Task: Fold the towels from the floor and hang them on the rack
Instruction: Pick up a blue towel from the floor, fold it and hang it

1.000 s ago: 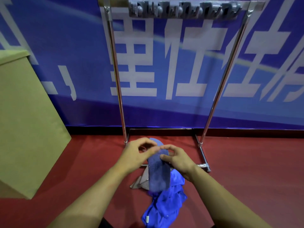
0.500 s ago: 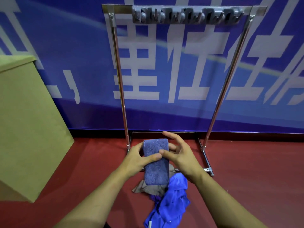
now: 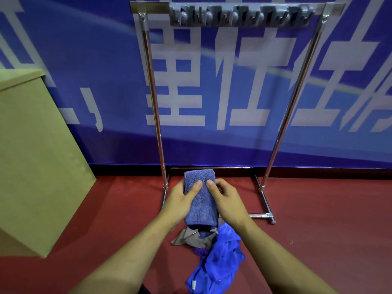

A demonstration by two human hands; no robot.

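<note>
A folded purple-blue towel (image 3: pixel 200 200) is held upright in front of me, a narrow fluffy strip. My left hand (image 3: pixel 180 200) grips its left edge with the thumb on its face. My right hand (image 3: pixel 228 199) holds its right edge, thumb pressed beside the left thumb. Below on the red floor lie a grey towel (image 3: pixel 191 238), a bit of a dark purple one (image 3: pixel 200 251) and a crumpled bright blue towel (image 3: pixel 218 259). The chrome rack (image 3: pixel 156 115) stands behind, its top bar (image 3: pixel 152 7) carrying a grey row of hooks (image 3: pixel 239 16).
A tall tan cardboard box (image 3: pixel 36 158) stands at the left on the red floor (image 3: pixel 318 219). A blue banner with white characters (image 3: pixel 233 92) covers the wall behind the rack. The rack's base rails (image 3: pixel 264 200) run along the floor.
The towel has been raised and straightened upright. My right hand, open with spread fingers half a second ago, has closed onto the towel's right edge; both thumbs now sit side by side.
</note>
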